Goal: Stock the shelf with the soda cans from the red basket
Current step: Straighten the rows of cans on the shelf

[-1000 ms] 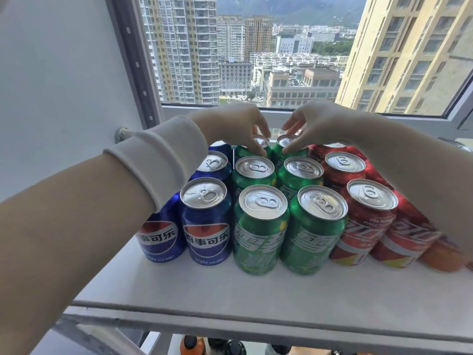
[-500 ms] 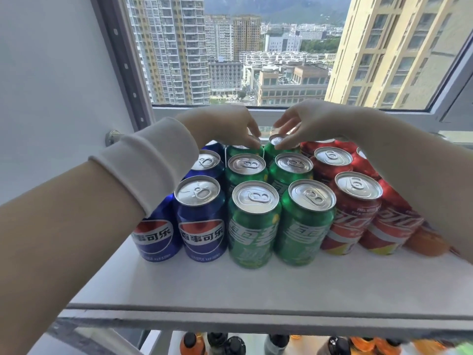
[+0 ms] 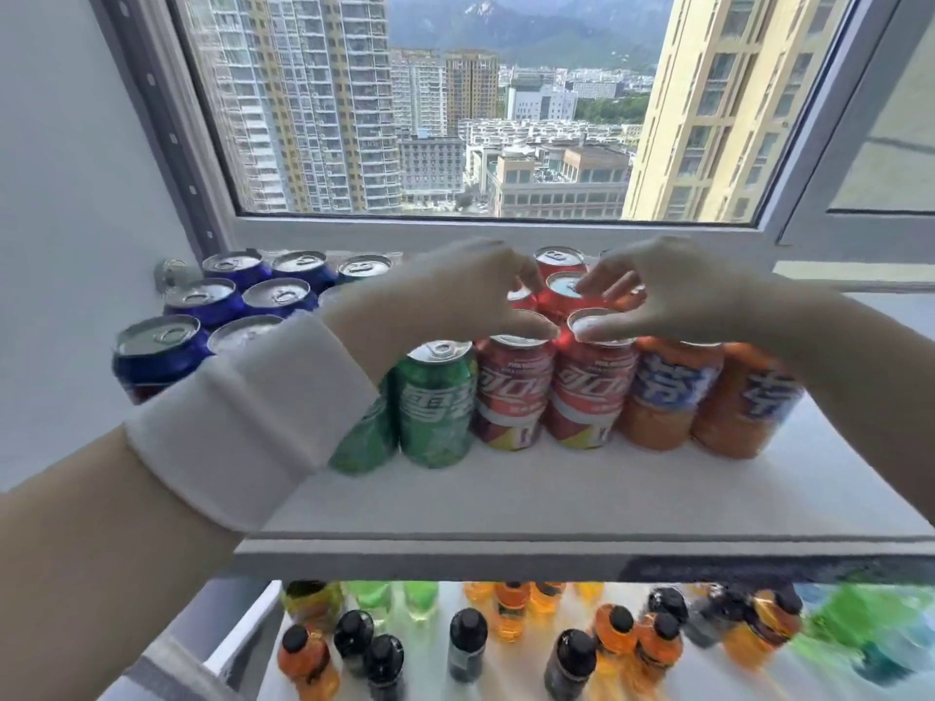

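Our left hand [image 3: 455,290] and right hand [image 3: 673,290] curve over the red cans [image 3: 589,392] in the middle of the shelf [image 3: 556,498]; fingertips [image 3: 587,285] touch the tops, but we cannot tell if they grip.

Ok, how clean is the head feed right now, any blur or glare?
Head view: backlit by the window, so the left hand and right hand look washed out; lower-shelf bottles smear with motion blur at right; front red cans slightly soft.

Two hands [image 3: 470,296], two front orange cans [image 3: 663,397]
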The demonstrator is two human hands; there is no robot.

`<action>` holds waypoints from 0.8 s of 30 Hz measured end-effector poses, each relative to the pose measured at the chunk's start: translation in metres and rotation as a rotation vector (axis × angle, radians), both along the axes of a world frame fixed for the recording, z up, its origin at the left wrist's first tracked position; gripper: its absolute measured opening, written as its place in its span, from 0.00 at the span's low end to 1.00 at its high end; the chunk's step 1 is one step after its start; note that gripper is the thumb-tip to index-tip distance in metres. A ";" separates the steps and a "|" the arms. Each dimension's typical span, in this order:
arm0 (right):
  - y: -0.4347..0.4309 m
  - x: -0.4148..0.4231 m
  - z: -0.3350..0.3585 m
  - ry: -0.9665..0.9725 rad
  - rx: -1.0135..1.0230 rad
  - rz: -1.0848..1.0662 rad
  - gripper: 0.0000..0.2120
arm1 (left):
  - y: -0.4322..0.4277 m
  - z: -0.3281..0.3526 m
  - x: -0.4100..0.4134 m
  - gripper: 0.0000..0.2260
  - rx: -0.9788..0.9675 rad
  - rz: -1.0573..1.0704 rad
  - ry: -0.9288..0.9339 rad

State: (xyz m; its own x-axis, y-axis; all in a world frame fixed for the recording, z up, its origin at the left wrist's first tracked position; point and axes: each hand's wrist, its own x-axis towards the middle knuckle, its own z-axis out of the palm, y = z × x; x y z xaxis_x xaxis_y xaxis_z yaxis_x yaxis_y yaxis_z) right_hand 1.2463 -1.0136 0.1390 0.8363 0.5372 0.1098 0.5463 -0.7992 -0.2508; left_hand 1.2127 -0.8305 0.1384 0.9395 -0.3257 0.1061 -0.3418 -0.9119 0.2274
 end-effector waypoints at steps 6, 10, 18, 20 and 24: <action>-0.011 -0.005 -0.014 -0.087 -0.005 0.087 0.26 | -0.013 -0.017 -0.011 0.22 0.031 0.065 -0.018; -0.013 -0.004 -0.014 -0.064 0.045 0.098 0.25 | -0.013 -0.015 -0.014 0.20 -0.026 0.076 -0.028; -0.016 -0.010 -0.011 -0.016 0.047 0.096 0.22 | -0.015 -0.012 -0.018 0.21 0.024 0.044 -0.033; -0.017 -0.012 -0.011 -0.013 0.057 0.097 0.22 | -0.015 -0.013 -0.019 0.21 0.038 0.038 -0.035; -0.018 -0.012 -0.011 -0.011 0.070 0.091 0.22 | -0.015 -0.013 -0.020 0.20 0.054 0.028 -0.040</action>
